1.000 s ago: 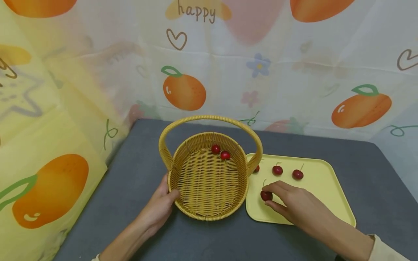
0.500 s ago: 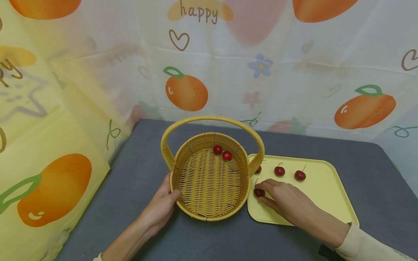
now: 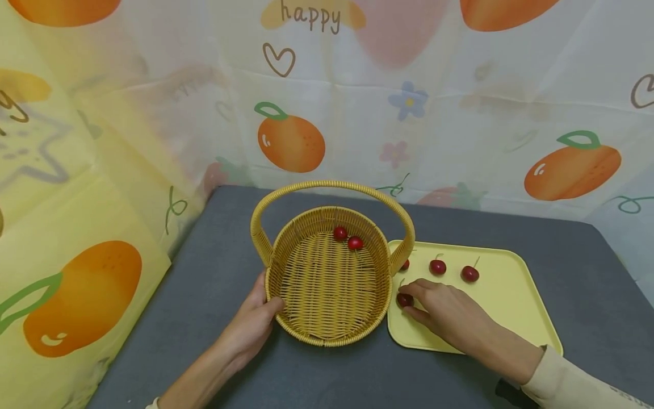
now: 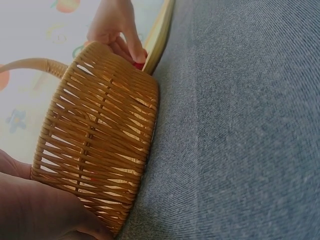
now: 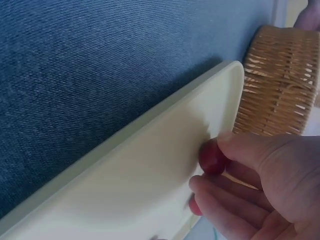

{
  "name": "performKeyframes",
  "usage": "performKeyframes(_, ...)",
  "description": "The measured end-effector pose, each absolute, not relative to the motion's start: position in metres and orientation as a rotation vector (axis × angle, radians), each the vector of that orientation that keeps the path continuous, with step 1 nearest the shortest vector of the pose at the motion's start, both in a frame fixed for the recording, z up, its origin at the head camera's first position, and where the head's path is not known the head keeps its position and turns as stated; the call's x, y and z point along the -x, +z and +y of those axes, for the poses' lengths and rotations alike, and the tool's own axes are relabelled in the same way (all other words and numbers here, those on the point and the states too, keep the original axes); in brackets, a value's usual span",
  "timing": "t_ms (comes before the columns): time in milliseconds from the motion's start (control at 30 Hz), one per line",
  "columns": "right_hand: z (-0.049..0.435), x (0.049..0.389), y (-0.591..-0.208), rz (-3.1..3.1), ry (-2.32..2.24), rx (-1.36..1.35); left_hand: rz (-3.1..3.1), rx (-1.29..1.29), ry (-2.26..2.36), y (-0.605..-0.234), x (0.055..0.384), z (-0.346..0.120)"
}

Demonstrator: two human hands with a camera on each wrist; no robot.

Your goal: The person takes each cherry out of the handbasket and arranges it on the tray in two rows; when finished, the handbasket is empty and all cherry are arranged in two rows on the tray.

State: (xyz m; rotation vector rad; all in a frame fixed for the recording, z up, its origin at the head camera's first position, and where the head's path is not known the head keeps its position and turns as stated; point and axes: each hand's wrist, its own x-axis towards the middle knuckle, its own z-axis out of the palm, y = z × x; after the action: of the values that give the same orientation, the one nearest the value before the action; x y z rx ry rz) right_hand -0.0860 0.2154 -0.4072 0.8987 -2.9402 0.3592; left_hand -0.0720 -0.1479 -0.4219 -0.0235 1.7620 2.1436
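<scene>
My left hand (image 3: 251, 318) grips the left rim of a round wicker basket (image 3: 327, 342), thumb over the edge. Two red cherries lie inside near its back wall, a left cherry (image 3: 340, 233) and a right cherry (image 3: 355, 243). Over the left part of a pale yellow tray (image 3: 506, 309), my right hand (image 3: 452, 312) pinches a dark red cherry (image 5: 212, 157) between thumb and fingers, its stem pointing up. Behind that hand, more cherries with stems sit on the tray: a middle cherry (image 3: 437, 267), a right one, and one partly hidden by the basket's handle (image 3: 332, 184).
Basket and tray stand side by side on a dark grey-blue cloth (image 3: 204, 238). A fruit-printed curtain (image 3: 357, 113) hangs behind the table and along its left side. The basket's tall handle arches over its back part.
My right hand has shifted left with the cherry, to the tray's edge beside the basket, and has barely moved in the last half second. My left hand keeps its grip.
</scene>
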Motion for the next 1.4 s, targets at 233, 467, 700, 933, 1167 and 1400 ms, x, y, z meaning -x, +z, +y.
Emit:
performKeyframes(233, 0.216, 0.087, -0.402, -2.913, 0.359, -0.887, 1.764, 0.020, 2.145, -0.422, 0.072, -0.148)
performKeyframes(467, 0.215, 0.085, -0.380, -2.928, 0.381, -0.829, 1.765, 0.014, 2.143, -0.421, 0.072, -0.148)
performKeyframes(700, 0.200, 0.074, -0.350, -2.815, 0.483, -0.867, 1.770, 0.020, 2.144, -0.420, 0.072, -0.147)
performKeyframes(933, 0.170, 0.075, -0.336, -2.690, 0.555, -1.003, 1.772, 0.037, 2.143, -0.421, 0.071, -0.147)
performKeyframes(1167, 0.129, 0.090, -0.322, -2.753, 0.467, -1.008, 1.765, 0.033, 2.145, -0.421, 0.070, -0.149)
performKeyframes(1400, 0.086, 0.117, -0.311, -2.765, 0.436, -0.938, 1.778, 0.039, 2.144, -0.422, 0.071, -0.149)
